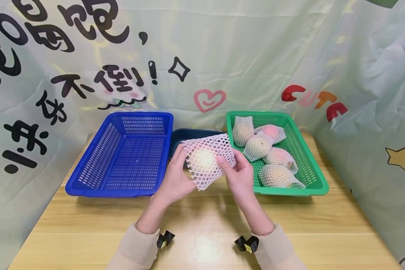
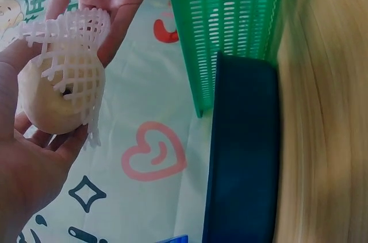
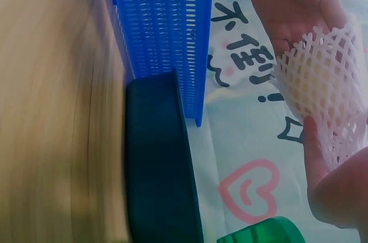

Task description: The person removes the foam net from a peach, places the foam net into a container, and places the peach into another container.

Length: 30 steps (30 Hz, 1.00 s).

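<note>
Held up in front of the dark tray is a round pale-yellow fruit [image 2: 49,96], partly covered by a white foam net sleeve [image 1: 207,159]. My left hand [image 1: 177,176] holds the fruit from its left, fingers curled round it. With thumb and fingers, my right hand [image 1: 241,174] grips the net's right side. The left wrist view shows bare fruit at the lower left and a dark spot under the mesh. In the right wrist view the net [image 3: 328,88] hides most of the fruit, and my right thumb lies along it.
A blue basket [image 1: 135,193] with no fruit in it stands left. Right stands a green basket [image 1: 310,159] with several netted fruits [image 1: 278,176]. A dark blue tray [image 1: 195,132] sits between them on the wooden table [image 1: 202,236]. A printed cloth [image 1: 256,48] hangs behind.
</note>
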### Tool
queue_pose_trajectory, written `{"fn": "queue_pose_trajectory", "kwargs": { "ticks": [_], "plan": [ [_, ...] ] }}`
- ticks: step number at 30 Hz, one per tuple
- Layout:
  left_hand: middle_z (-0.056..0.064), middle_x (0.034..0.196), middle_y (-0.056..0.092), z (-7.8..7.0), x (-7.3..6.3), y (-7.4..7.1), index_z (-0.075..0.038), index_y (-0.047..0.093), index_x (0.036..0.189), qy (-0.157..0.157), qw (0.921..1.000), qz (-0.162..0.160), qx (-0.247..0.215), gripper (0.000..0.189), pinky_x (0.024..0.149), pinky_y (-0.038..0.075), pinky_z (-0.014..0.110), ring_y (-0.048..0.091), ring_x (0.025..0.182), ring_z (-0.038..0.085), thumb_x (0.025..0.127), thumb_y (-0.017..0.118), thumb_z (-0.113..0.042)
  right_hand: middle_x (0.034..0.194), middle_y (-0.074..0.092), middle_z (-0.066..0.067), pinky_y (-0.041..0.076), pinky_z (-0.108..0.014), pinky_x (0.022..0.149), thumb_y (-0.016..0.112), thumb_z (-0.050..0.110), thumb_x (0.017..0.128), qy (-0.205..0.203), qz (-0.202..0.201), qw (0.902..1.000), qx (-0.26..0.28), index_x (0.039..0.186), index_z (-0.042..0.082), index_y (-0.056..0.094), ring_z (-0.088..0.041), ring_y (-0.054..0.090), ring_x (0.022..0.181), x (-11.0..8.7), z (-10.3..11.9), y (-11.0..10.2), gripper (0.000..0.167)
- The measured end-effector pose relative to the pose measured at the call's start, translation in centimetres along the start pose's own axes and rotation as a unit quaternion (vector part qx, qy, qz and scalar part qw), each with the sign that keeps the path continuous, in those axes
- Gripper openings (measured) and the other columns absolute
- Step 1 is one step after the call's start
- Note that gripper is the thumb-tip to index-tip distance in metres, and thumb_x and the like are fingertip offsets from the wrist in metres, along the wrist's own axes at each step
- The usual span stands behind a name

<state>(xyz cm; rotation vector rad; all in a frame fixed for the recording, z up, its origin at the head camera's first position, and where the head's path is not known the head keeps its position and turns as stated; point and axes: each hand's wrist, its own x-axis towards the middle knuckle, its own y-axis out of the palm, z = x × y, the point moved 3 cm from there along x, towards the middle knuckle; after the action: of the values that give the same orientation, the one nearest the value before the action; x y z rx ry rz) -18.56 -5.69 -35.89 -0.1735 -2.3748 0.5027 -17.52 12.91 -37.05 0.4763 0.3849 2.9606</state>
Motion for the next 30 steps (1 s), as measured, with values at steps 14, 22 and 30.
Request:
{"fn": "queue_pose_trajectory", "kwargs": {
  "ticks": [14,22,30],
  "plan": [
    [0.012,0.147,0.049,0.1,0.0,-0.5,-0.004,0.054,0.138,0.006,0.9999,-0.006,-0.012,0.084,0.117,0.038,0.047,0.044,0.142,0.028,0.065,0.094,-0.004,0.114,0.073,-0.005,0.061,-0.031,0.082,0.075,-0.007,0.090,0.002,-0.024,0.9996,-0.018,0.128,-0.003,0.065,-0.018,0.073,0.097,0.4,0.1,-0.7,0.039],
    [0.010,0.149,0.048,0.3,0.0,-0.9,-0.005,0.054,0.140,0.012,0.9994,-0.010,-0.030,0.082,0.115,0.041,0.040,0.046,0.141,0.025,0.064,0.087,0.000,0.111,0.073,-0.004,0.061,-0.029,0.079,0.077,-0.007,0.088,0.009,-0.044,0.9987,-0.025,0.124,-0.001,0.066,-0.016,0.073,0.094,0.5,0.1,-0.9,0.038],
    [0.009,0.148,0.050,0.0,0.3,-2.2,-0.008,0.056,0.143,0.015,0.9985,-0.033,-0.040,0.082,0.110,0.045,0.032,0.049,0.138,0.023,0.069,0.088,0.000,0.105,0.073,-0.004,0.061,-0.027,0.076,0.076,-0.006,0.089,0.011,-0.062,0.9980,-0.011,0.116,0.003,0.067,-0.015,0.073,0.091,0.6,0.2,-1.1,0.030]
  ]
}}
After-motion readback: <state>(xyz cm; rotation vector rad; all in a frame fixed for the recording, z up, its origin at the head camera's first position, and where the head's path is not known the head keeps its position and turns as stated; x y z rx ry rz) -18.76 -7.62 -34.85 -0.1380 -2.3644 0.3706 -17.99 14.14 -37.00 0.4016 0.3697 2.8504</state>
